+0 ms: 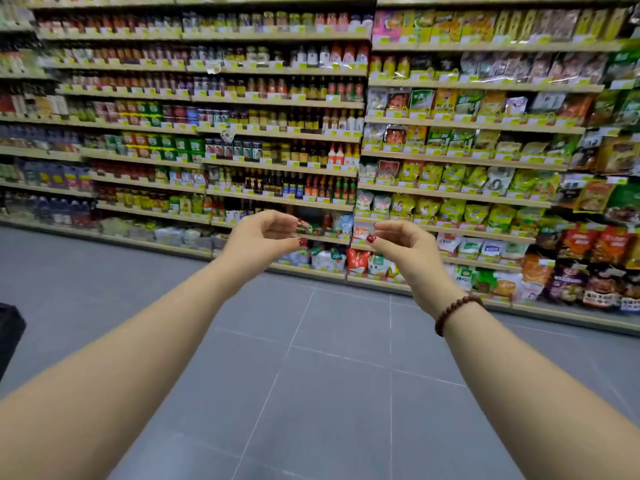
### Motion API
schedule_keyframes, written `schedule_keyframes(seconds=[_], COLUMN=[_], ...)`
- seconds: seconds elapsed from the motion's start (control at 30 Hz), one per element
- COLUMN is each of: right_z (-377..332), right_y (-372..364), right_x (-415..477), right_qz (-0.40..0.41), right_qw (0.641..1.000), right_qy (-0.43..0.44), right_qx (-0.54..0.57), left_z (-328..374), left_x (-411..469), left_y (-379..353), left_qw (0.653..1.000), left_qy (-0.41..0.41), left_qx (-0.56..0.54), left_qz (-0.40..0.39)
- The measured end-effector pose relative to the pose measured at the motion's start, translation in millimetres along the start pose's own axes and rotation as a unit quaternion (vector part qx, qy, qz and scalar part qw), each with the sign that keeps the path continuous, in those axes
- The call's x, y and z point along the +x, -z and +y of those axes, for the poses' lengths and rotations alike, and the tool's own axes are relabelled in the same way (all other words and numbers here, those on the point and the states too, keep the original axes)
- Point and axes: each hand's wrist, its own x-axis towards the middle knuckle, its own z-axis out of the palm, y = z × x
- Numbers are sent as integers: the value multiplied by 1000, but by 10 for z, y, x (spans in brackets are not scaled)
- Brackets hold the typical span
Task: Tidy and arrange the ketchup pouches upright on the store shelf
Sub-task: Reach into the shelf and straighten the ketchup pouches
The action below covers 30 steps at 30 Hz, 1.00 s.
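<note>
Red and green ketchup pouches lie tumbled on a low shelf straight ahead, some distance away across the aisle. More pouches lie slumped on the shelf below. My left hand is raised in front of that shelf, fingers loosely curled, holding nothing. My right hand is raised beside it in the same loose curl, also holding nothing. A gap of shelf shows between the two hands. Both hands are well short of the shelf.
Long shelving runs across the view, with sauce bottles on the left bay and yellow-green seasoning packets on the right bay. Grey tiled floor lies between me and the shelves. A dark object sits at the left edge.
</note>
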Motion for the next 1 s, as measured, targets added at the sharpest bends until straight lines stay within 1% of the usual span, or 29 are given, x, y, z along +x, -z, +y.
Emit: schedule_keyframes(seconds=[0.2, 0.33, 0.53, 0.63, 0.77, 1.0], right_z=[495, 729, 1091, 1336, 1684, 2390], right_y=[-344, -723, -1181, -1289, -1372, -1422], right_x=[495, 981, 1639, 1951, 2448, 3634], right_qz=[-5, -14, -14, -16, -11, -8], right_qw=[999, 998, 997, 995, 995, 996], right_qy=[-25, -44, -49, -65, -73, -78], right_qx=[-34, -41, -51, -73, -69, -50], left_z=[-621, -1055, -1561, -1808, -2123, -2672], left_x=[508, 965, 1667, 1942, 2400, 3559], left_y=[39, 234, 473, 481, 490, 294], left_qw=[999, 998, 995, 993, 992, 993], left_qy=[29, 53, 87, 101, 111, 104], left_qx=[-19, -38, -34, -55, -57, -50], left_qz=[3, 23, 27, 33, 25, 30])
